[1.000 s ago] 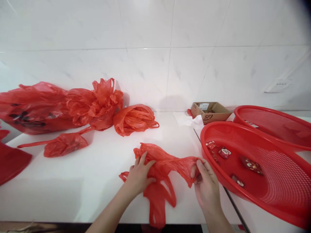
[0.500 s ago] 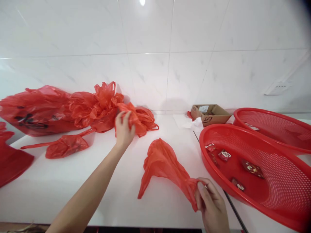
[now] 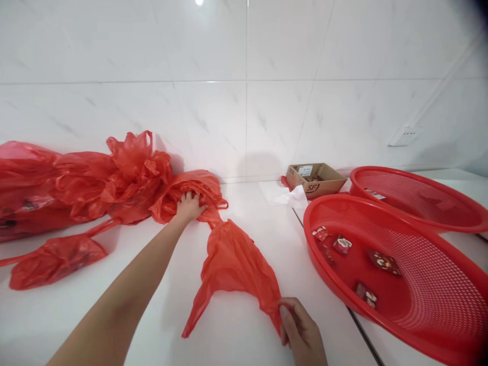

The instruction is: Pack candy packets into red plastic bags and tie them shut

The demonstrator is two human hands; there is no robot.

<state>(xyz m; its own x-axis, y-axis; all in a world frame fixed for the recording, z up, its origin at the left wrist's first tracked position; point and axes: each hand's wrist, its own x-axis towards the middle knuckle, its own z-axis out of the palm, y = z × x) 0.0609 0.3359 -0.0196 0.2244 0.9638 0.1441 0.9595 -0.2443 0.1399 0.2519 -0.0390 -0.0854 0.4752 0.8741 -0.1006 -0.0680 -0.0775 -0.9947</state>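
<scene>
Red plastic bag [image 3: 242, 262], thin, lying loosely spread at 6 o'clock (clock face centred on the view). Right hand [image 3: 304, 333], 5 o'clock: thumb and fingers closed in a pinch on the bag's lower right corner. Left hand [image 3: 189, 207], between 8 and 9 o'clock: fingers somewhat spread, pressed onto a bundle of red bags [image 3: 206, 179]; fingertips partly hidden in the folds, so cannot tell whether they grip anything. Upper end of the spread bag reaches the bundle's near edge.

Outward, 9 o'clock: large filled red bags [image 3: 82, 178] with bunched tops, near the wall, dark marks showing through at the far left. Toward 8 o'clock, apart from both hands: small knotted red bag [image 3: 59, 260], stretched handles, lying on the bench.

Bench [image 3: 267, 229]: white, smooth, faint soft shadows. Dark straight line [image 3: 364, 333] crosses it at 5 o'clock, partly under the near red basket [image 3: 406, 264]. That basket, 4 o'clock, has perforated sides and contains several small wrapped packets [image 3: 342, 244]. Behind it, 3 o'clock, far red basket [image 3: 419, 195]. Open cardboard box [image 3: 316, 180], also 3 o'clock but closer in, marked "SF"; crumpled white paper [image 3: 290, 197] just beside it.

Room: wall [image 3: 213, 46] of pale, grey-veined tile; bright reflection at 11 o'clock; white socket plate [image 3: 406, 136] between 2 and 3 o'clock.
</scene>
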